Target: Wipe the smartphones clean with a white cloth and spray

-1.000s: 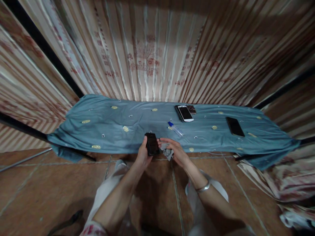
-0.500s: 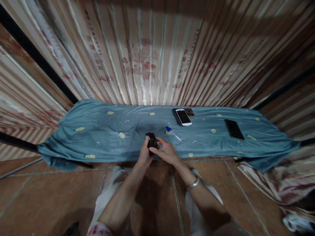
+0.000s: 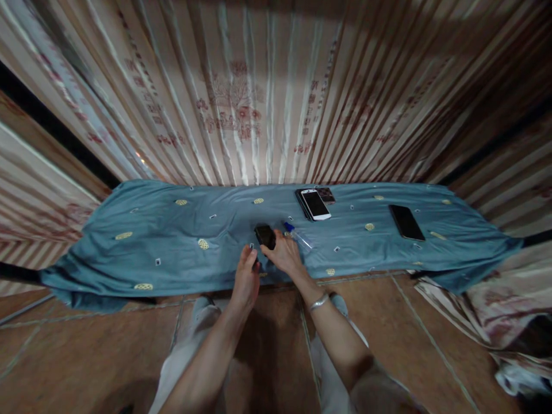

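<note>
black and small, the phone [image 3: 264, 236] sits in the grip of the right hand [image 3: 282, 256], whose fingers curl over its near end just above the blue cloth [image 3: 172, 241]. whether the phone already rests on the cloth or hangs a little above it cannot be told. the left hand [image 3: 246, 279] is nearer the front edge of the cloth, fingers loosely extended and holding nothing, their tips close to the phone but apart from it.

the grip looks like a one-handed pinch at one end, so the phone could tip or slide out and knock against the cloth; the cloth drapes over the front edge, and anything set too near that edge could slip off to the tiled floor [image 3: 86, 345]. the clear tube with a blue cap [image 3: 295, 234] lies just beyond the right hand on the cloth and could be nudged and rolled by the knuckles.

farther back on the cloth lies a white phone [image 3: 315, 204] stacked on a dark one, with a small patterned thing [image 3: 326, 195] touching it. well to the right of those lies another dark phone [image 3: 406, 222], face up. no box, tray or other container shows anywhere on the cloth, so nothing is held inside anything. striped curtains [image 3: 259, 103] hang behind the cloth.
</note>
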Demonstrator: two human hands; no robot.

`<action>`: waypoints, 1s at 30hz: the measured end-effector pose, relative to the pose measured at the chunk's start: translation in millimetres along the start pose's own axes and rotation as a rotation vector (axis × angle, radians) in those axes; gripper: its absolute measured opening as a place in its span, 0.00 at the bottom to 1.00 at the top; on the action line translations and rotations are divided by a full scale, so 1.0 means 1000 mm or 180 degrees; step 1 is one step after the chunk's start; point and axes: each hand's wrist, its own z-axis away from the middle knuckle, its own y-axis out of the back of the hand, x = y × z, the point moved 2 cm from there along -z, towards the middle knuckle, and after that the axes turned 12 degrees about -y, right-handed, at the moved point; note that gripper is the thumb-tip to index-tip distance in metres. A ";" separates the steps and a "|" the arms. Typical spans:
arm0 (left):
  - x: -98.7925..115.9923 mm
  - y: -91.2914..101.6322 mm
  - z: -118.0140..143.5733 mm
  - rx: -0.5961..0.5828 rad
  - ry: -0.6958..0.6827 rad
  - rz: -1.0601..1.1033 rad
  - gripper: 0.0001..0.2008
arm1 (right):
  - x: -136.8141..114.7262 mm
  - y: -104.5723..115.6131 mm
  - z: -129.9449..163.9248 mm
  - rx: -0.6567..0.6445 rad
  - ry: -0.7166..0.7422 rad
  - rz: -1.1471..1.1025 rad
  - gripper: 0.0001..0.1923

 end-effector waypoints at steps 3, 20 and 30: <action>0.002 0.000 0.003 -0.0072 0.0009 -0.0034 0.16 | 0.009 0.002 -0.004 -0.0084 0.0105 -0.1032 0.28; 0.005 -0.013 0.026 -0.1139 0.0390 0.0272 0.18 | 0.028 0.024 0.041 -0.1616 -0.0141 -0.3850 0.23; 0.014 -0.005 0.022 -0.0877 0.0499 0.0289 0.11 | 0.056 0.025 0.029 -0.1465 -0.0589 -0.4219 0.13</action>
